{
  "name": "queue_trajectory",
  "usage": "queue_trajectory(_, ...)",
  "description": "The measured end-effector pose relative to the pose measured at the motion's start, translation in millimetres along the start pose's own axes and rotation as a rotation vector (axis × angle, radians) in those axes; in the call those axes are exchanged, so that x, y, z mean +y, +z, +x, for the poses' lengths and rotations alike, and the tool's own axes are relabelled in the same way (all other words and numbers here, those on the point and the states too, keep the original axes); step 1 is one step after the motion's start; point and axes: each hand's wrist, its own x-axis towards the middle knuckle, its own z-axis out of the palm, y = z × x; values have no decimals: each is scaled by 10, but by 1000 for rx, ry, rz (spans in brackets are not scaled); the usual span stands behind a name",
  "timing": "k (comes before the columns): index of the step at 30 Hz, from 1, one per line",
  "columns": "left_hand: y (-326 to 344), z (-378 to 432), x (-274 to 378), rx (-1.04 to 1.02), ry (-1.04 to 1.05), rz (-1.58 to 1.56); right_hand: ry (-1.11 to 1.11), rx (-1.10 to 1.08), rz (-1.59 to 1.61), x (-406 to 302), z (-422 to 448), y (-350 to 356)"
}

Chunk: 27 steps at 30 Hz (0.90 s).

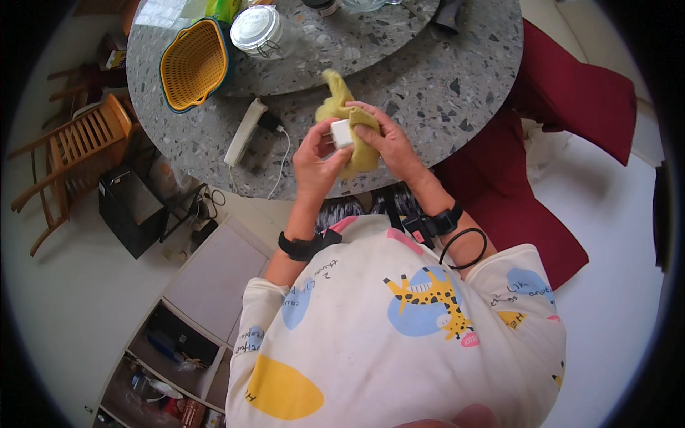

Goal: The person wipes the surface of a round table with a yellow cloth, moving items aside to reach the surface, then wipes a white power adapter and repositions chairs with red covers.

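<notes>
Between the fingers of my left hand [319, 158] is a white plug-in power adapter [342, 134], its metal prongs pointing left. My right hand [389, 140] grips a yellow-green cloth [364, 158] that lies against the adapter's right side. Part of the cloth sticks up beyond my fingers. Both hands are over the near edge of the round speckled stone table [439, 101]. To their left lies a white power strip [245, 132] with a black adapter [270, 123] plugged in, and a white cable runs from it.
On the raised round tabletop stand a lidded glass jar [258, 32] and other containers. A yellow basket nested in a teal one [193, 65] is at the table's left. Red-covered chairs [580, 91] stand at right, a wooden chair [88, 136] at left, an open-shelved cabinet [214, 278] at lower left.
</notes>
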Motion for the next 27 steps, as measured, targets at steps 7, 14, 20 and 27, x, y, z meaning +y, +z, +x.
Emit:
queue_trajectory(7,55,-87,98,-58,149,236,168,185,221,53,37,-63)
queue_trajectory(14,125,-83,148,-18,326,505,45,249,74,85,13,57)
queue_trajectory(20,131,-37,77,71,160,-29,191,162,506,-70,51,-41)
queue_trajectory(27,93,-36,72,69,75,-9,-16,147,132,21,-12,105)
